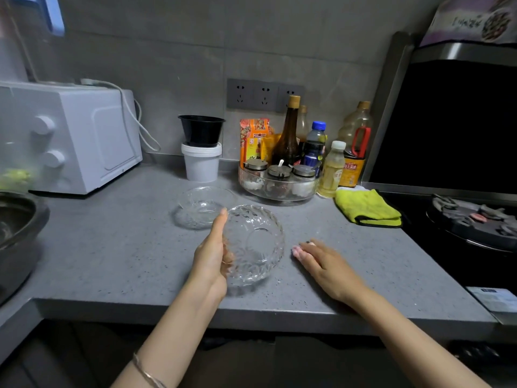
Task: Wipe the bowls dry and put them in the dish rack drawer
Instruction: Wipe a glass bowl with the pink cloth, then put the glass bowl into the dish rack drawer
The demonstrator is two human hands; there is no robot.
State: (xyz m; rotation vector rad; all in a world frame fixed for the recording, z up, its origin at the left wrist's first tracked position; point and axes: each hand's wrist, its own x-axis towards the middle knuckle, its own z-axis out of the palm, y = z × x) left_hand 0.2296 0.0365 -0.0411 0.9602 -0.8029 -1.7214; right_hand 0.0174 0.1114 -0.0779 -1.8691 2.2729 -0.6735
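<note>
Bracelet on the L wrist sits at btm left of the frame, both forearms reaching up toward ctr. L hand grips a cut-glass bowl by its left rim, thumb up along the edge and fingers curled behind, w/ the bowl tipped so its inside faces the camera. It's at ctr frame, just above the grey counter. R hand lies right of that bowl, not touching it, fingers straight and low on the counter, holding nothing.

Second glass bowl stands upright on the counter just beyond the L thumb tip. Yellow cloth lies folded at right, near the stove.

At the back, a clear tray holds spice jars, w/ sauce bottles behind it. Left of it a black tub sits on a white tub. White oven fills upper left.
</note>
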